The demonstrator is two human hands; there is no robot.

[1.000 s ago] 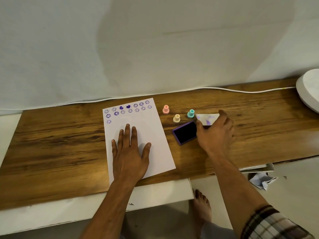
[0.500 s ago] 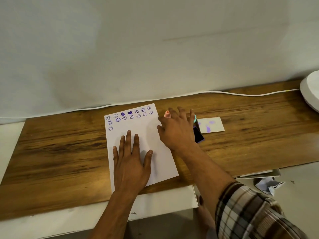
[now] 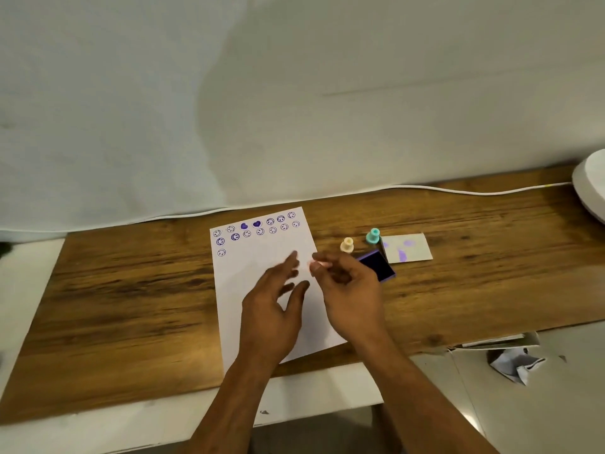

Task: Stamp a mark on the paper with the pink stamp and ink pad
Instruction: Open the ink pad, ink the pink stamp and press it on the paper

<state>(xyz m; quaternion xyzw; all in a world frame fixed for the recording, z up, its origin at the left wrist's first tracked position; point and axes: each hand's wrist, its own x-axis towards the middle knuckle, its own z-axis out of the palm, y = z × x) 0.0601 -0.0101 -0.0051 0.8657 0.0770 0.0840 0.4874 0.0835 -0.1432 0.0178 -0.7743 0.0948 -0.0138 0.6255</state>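
Observation:
A white paper (image 3: 262,257) with several purple smiley and heart marks along its top lies on the wooden desk (image 3: 131,290). My right hand (image 3: 350,290) holds the small pink stamp (image 3: 319,265) in its fingertips, above the paper's right edge. My left hand (image 3: 271,309) is raised off the paper, fingers apart, just left of the stamp. The purple ink pad (image 3: 379,268) lies open on the desk right behind my right hand, partly hidden by it.
A yellow stamp (image 3: 347,245) and a teal stamp (image 3: 373,236) stand right of the paper. A white card (image 3: 415,249) with purple smudges lies beyond the pad. A white cable (image 3: 458,191) runs along the wall. A white round object (image 3: 592,188) sits far right.
My right hand went from the ink pad to the pink stamp and lifted it over the paper's edge. My left hand came up off the paper towards the stamp.

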